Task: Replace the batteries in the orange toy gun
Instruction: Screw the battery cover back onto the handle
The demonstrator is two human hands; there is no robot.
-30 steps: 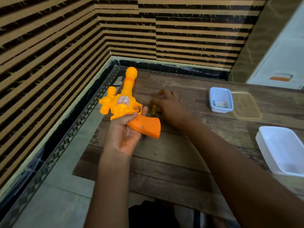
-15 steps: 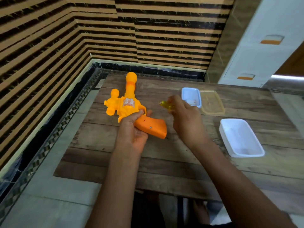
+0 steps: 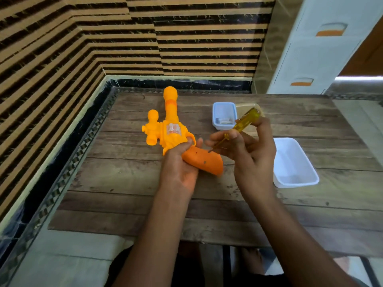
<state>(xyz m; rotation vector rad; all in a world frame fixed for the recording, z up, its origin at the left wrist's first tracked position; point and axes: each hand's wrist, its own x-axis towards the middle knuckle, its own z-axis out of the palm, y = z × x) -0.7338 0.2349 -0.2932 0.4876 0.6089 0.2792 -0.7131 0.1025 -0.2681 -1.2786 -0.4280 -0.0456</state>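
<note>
Your left hand (image 3: 180, 169) is gripping the gun (image 3: 172, 135) at its middle, fingers curled round the body by the trigger, holding it low over the table (image 3: 124, 183) with the barrel pointing away from you. Your right hand (image 3: 252, 160) is pinching the screwdriver (image 3: 246, 121), its tip slanting down at the orange grip's upper edge; I cannot tell whether it is touching. Past it a small tub (image 3: 214, 118) is sitting, and a white tub (image 3: 296, 182) is lying farther right.
</note>
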